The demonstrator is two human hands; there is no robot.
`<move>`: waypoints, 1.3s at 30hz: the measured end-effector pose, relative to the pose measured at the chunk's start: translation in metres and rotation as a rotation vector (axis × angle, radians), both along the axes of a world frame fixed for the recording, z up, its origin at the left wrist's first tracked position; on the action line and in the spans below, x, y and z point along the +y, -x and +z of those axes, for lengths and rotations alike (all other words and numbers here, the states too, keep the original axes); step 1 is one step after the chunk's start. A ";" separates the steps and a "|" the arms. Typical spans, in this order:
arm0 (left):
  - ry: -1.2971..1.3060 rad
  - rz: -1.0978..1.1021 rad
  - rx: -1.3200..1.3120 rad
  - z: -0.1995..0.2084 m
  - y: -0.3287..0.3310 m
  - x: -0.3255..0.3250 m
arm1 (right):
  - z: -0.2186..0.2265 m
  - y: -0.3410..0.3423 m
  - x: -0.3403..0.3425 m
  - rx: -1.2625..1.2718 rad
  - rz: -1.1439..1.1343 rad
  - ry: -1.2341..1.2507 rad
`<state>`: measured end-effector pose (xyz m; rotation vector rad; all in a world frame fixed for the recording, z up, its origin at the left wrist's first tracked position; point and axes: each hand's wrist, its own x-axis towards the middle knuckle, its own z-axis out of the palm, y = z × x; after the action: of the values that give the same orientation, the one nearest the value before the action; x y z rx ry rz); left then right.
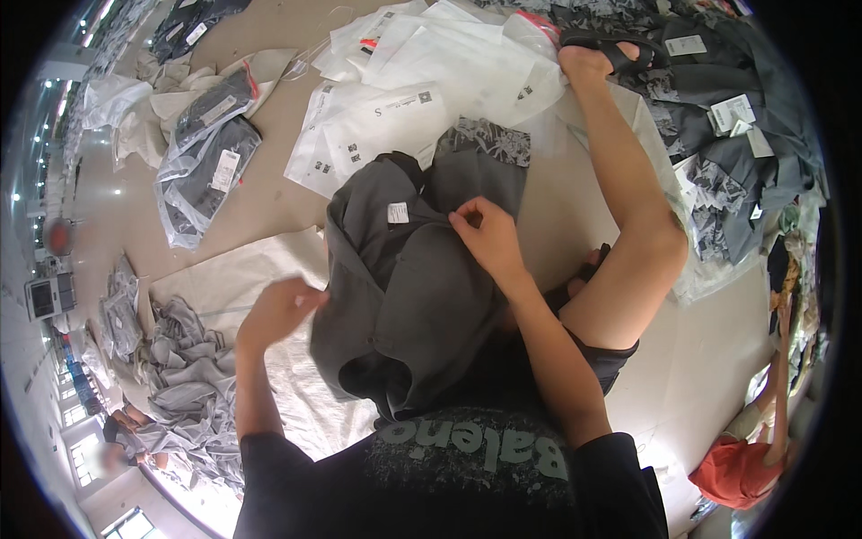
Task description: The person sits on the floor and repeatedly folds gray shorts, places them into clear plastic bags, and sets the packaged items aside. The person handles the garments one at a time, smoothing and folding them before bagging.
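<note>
A dark grey garment (422, 269) with a small white label inside lies spread over my lap. At its far end is a grey band with a pale leaf pattern. The thumb and fingers of my right hand (489, 235) pinch the cloth to the right of the label. At the garment's left edge is my left hand (280, 313), slightly blurred, with curled fingers closed on the fabric. The garment's near end shows a dark round opening and a small button.
White printed plastic bags (386, 126) lie ahead, with bagged dark clothes (211, 171) to their left. Dark tagged garments (718, 108) are piled at far right beyond my bent leg (637, 242). Crumpled grey clothes (184, 359) lie at left. A person in red (741, 472) is at lower right.
</note>
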<state>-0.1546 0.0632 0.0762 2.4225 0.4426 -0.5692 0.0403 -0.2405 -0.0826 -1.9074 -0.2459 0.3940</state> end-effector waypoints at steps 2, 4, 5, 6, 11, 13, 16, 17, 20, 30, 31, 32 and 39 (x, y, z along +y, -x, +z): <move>-0.098 0.159 -0.267 -0.062 -0.020 0.024 | -0.008 0.005 -0.005 0.092 -0.019 -0.132; -0.255 0.242 -0.242 -0.094 -0.055 0.030 | -0.024 0.008 -0.008 0.211 -0.059 -0.228; -0.172 0.319 -0.131 -0.106 -0.073 0.036 | -0.029 0.006 -0.011 0.266 -0.083 -0.273; -0.093 0.396 -0.016 -0.115 -0.089 0.043 | -0.027 0.004 -0.011 0.273 -0.164 -0.360; 0.134 0.405 0.014 -0.131 -0.125 0.040 | 0.029 -0.006 0.011 -0.068 -0.434 -0.687; 0.113 0.312 -0.022 -0.125 -0.131 0.036 | 0.049 -0.012 0.025 -0.055 -0.342 -0.690; -0.026 0.344 -0.496 -0.123 -0.137 0.027 | 0.025 -0.022 0.034 0.098 -0.012 -0.508; -0.137 0.316 -0.717 -0.112 -0.144 0.013 | 0.015 -0.019 0.034 0.083 0.037 -0.423; -0.262 -0.067 -0.811 -0.082 -0.149 -0.044 | -0.020 -0.003 0.032 -0.007 0.117 -0.221; -0.126 0.196 -0.345 -0.107 -0.138 -0.035 | -0.056 -0.018 0.047 -0.257 0.118 0.110; -0.269 0.112 -0.314 -0.102 -0.138 -0.037 | -0.058 -0.023 0.053 -0.289 0.120 0.151; -0.223 0.133 -0.270 -0.096 -0.141 -0.037 | -0.059 -0.029 0.059 -0.320 0.122 0.193; -0.214 -0.070 -0.509 -0.096 -0.172 -0.055 | -0.057 -0.045 0.056 -0.310 0.257 0.265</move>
<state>0.0175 0.0079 -0.0200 2.6707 0.2077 0.0839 0.0848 -0.1846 -0.1399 -2.2035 -0.6776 0.3102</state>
